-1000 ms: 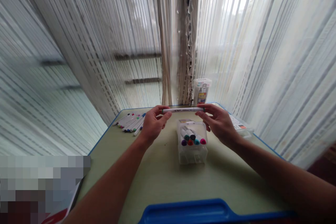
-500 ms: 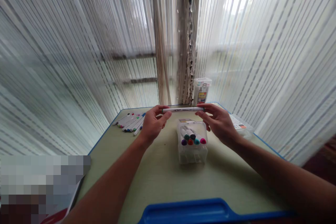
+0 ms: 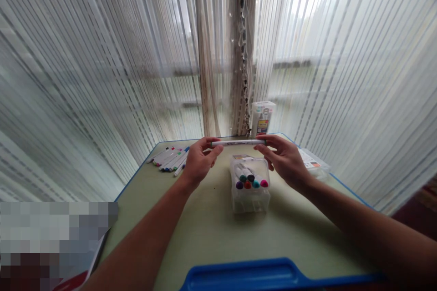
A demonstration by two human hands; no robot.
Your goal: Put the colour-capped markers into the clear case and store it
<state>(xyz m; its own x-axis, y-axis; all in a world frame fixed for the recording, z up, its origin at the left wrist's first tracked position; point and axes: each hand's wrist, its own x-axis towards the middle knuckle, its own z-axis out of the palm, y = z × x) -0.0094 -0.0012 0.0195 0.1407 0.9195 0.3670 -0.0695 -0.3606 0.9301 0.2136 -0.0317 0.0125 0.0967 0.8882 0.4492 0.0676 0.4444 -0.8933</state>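
A white marker (image 3: 239, 143) with green ends lies level between my two hands, above the table. My left hand (image 3: 202, 159) pinches its left end between thumb and fingers. At the other end, my right hand (image 3: 282, 157) grips it the same way. Just below the marker stands a clear plastic box (image 3: 251, 204), with several markers (image 3: 247, 184) in its upper part, their purple, red, teal, pink and dark caps facing me. To the left of my left hand, a pile of white markers (image 3: 169, 160) with coloured caps is spread on the table.
At the table's (image 3: 201, 232) back edge stands a tall clear case (image 3: 263, 118) with a label. Another clear plastic case (image 3: 316, 166) lies behind my right wrist. A blue tray-like edge (image 3: 242, 270) runs along the front. Striped curtains (image 3: 143, 54) hang behind the table.
Both hands and the marker stay where they were. Only the curtains behind the table have shifted slightly.
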